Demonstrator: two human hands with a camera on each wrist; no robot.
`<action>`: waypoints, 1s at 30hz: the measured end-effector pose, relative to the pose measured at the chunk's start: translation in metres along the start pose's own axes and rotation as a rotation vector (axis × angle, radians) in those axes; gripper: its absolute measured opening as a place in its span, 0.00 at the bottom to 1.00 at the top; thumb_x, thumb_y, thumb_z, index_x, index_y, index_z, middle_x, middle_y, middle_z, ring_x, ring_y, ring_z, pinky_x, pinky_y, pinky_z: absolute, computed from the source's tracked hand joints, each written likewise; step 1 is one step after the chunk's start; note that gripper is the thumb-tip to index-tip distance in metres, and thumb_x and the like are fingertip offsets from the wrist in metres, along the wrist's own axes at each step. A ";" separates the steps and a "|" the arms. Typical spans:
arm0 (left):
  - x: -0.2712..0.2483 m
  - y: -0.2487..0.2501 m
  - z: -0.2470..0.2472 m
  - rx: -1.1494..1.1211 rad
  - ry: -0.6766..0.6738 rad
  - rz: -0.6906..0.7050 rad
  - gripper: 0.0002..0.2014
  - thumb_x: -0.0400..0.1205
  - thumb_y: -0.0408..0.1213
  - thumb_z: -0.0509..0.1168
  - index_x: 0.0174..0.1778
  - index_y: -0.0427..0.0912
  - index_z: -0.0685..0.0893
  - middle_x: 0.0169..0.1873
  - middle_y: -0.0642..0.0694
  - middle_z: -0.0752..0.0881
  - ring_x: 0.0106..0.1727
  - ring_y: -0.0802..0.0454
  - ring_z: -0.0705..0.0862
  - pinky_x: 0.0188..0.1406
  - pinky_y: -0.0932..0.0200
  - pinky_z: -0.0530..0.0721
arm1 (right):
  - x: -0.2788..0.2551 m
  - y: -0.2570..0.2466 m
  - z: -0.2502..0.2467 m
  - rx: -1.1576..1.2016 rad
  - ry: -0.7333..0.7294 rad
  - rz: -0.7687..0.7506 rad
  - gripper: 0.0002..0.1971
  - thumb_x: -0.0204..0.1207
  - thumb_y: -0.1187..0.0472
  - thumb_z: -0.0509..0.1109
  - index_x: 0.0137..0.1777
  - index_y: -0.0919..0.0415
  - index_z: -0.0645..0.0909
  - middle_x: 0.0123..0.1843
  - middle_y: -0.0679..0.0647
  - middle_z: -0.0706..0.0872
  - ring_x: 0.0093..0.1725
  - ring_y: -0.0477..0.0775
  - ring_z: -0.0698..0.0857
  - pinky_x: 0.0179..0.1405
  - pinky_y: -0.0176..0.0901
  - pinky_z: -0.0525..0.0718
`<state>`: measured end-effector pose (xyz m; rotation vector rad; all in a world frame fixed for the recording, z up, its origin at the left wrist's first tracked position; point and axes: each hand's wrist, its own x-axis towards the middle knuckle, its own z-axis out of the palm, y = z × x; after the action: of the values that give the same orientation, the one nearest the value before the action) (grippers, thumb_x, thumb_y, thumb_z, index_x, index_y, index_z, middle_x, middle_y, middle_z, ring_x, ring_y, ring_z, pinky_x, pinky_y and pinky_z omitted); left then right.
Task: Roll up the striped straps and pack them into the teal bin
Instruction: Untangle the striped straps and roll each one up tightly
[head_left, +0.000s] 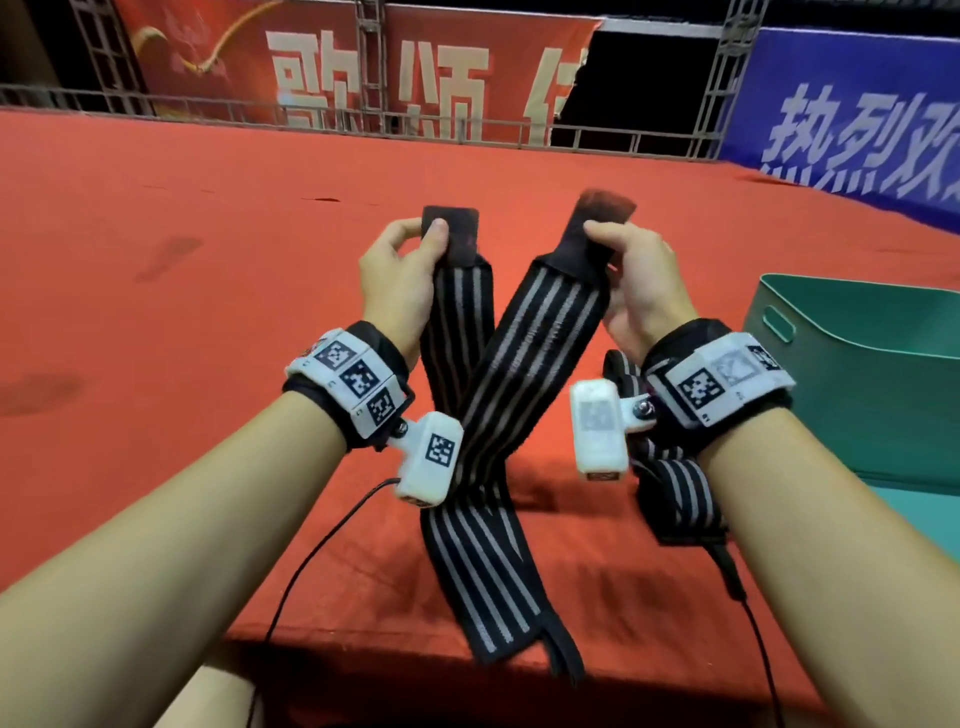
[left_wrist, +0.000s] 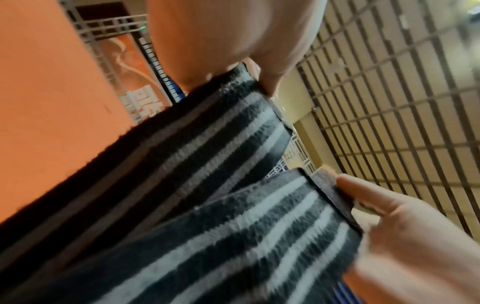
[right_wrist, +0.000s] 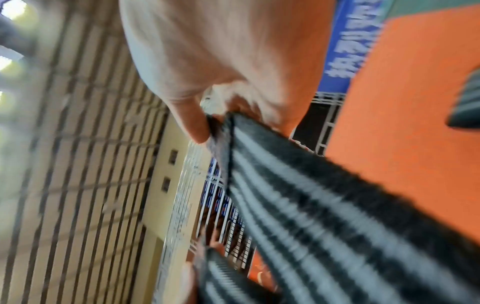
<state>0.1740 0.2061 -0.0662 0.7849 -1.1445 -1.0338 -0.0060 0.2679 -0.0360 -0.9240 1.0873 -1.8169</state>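
Note:
Each hand holds one black strap with grey stripes up above the red table (head_left: 208, 312). My left hand (head_left: 435, 235) pinches the dark tab end of the left strap (head_left: 457, 312). My right hand (head_left: 597, 233) pinches the tab end of the right strap (head_left: 540, 332). The two straps hang down and cross in an X, and their lower ends reach the table near its front edge. The left wrist view shows my left hand (left_wrist: 259, 82) on its strap (left_wrist: 194, 154). The right wrist view, blurred, shows my right hand (right_wrist: 210, 127) on its strap (right_wrist: 311, 195). The teal bin (head_left: 857, 364) stands at the right.
A third striped strap (head_left: 670, 488) lies crumpled on the table under my right wrist, beside the bin. Black cables (head_left: 311, 561) run off the front edge. A metal railing (head_left: 311, 111) and red and blue banners stand behind the table.

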 end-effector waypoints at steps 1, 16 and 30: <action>0.001 -0.003 -0.001 0.058 -0.010 0.051 0.03 0.86 0.37 0.70 0.52 0.42 0.86 0.36 0.48 0.91 0.33 0.57 0.88 0.35 0.61 0.85 | -0.004 -0.002 0.001 0.140 -0.069 0.094 0.05 0.85 0.65 0.63 0.52 0.66 0.79 0.50 0.64 0.88 0.55 0.66 0.89 0.61 0.57 0.86; 0.057 0.047 -0.005 -0.010 0.013 0.049 0.03 0.85 0.36 0.71 0.51 0.42 0.87 0.50 0.42 0.92 0.51 0.48 0.93 0.54 0.48 0.92 | 0.017 -0.091 0.016 -0.104 -0.192 -0.123 0.26 0.62 0.54 0.64 0.58 0.62 0.89 0.53 0.56 0.82 0.43 0.49 0.74 0.43 0.46 0.72; 0.007 0.009 0.014 -0.157 -0.216 -0.152 0.03 0.86 0.32 0.69 0.53 0.36 0.86 0.45 0.39 0.91 0.43 0.48 0.90 0.41 0.57 0.88 | 0.008 -0.018 0.022 -0.310 -0.339 -0.054 0.25 0.73 0.82 0.74 0.68 0.64 0.81 0.54 0.58 0.92 0.54 0.55 0.92 0.56 0.53 0.92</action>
<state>0.1635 0.2030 -0.0520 0.6536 -1.1819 -1.3447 0.0054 0.2591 -0.0100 -1.3997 1.1489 -1.4835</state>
